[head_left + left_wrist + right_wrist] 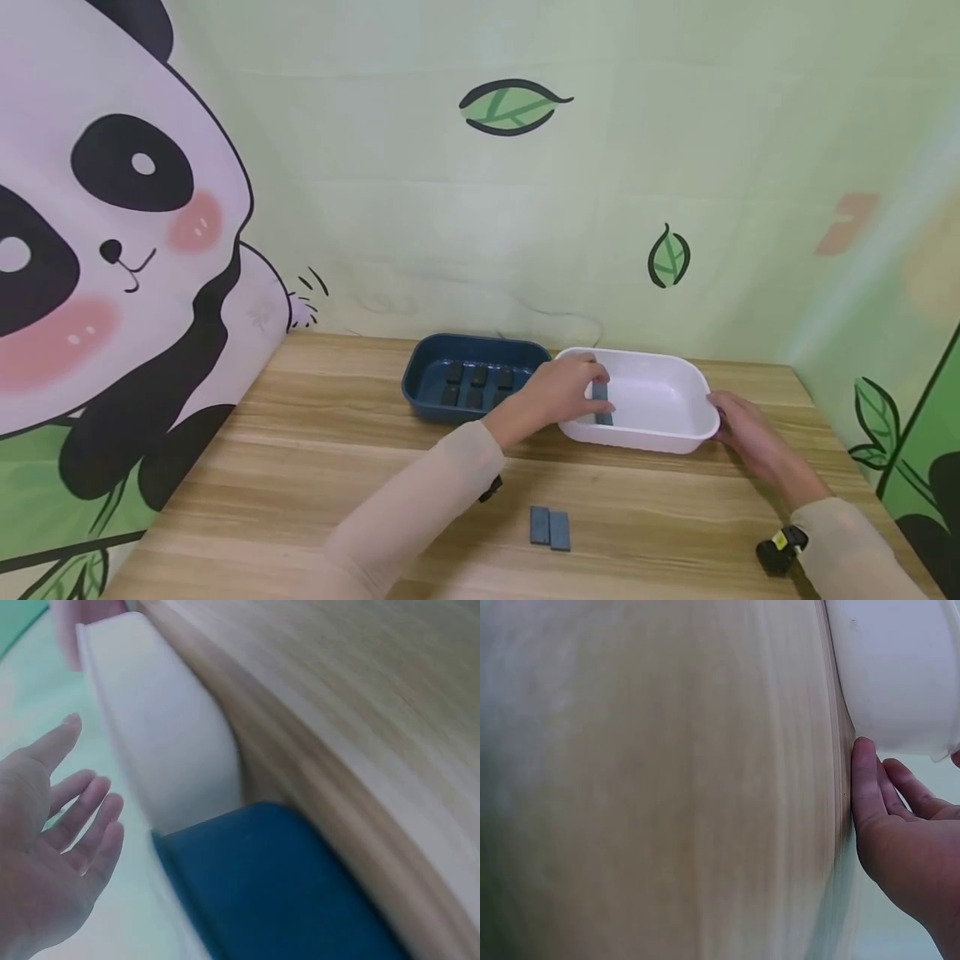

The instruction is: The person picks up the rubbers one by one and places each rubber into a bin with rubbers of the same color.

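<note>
In the head view my left hand (566, 387) is over the left end of a white basin (652, 429), above blue-grey rectangular tiles (600, 392) lying inside it. The left wrist view shows this hand's fingers spread and relaxed, with nothing between them. At the basin's right end, my right hand (753, 433) holds the wall, thumb at the rim and fingers along the outside. In the right wrist view those fingers (865, 769) lie low against the white wall, close to the table. Two more blue-grey tiles (550, 528) lie side by side on the table in front.
A dark blue basin (480, 342) stands left of the white one, close against it, with several dark blocks (478, 376) in rows. Part of it is hidden behind my left hand. Behind the wooden table (315, 467) hangs a green printed backdrop (420, 208).
</note>
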`<act>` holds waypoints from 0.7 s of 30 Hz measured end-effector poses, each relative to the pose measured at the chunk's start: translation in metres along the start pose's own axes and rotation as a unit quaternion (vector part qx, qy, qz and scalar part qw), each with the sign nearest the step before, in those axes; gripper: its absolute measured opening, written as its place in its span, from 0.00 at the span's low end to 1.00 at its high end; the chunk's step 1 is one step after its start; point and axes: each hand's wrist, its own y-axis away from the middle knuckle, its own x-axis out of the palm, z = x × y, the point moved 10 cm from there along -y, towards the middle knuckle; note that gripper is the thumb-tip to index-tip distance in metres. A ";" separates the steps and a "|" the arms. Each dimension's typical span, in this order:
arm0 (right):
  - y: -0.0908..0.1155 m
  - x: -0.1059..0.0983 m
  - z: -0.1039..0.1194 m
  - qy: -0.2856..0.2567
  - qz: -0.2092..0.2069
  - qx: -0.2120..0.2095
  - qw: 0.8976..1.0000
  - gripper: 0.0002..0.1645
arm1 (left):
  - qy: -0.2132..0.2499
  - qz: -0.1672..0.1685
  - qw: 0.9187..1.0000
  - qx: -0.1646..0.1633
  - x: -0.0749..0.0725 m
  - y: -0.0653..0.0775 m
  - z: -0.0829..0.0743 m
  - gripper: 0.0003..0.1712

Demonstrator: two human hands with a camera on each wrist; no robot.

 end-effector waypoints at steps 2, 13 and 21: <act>0.000 -0.001 -0.001 -0.002 -0.001 0.003 1.000 0.43 | 0.015 -0.003 1.000 0.015 -0.008 0.009 -0.005 0.29; 0.001 0.002 -0.003 -0.009 0.001 0.010 1.000 0.43 | 0.021 0.030 0.999 0.002 -0.024 0.077 -0.002 0.30; 0.000 -0.003 0.001 -0.023 0.001 -0.020 1.000 0.39 | 0.003 0.098 0.995 0.021 -0.010 0.127 -0.008 0.28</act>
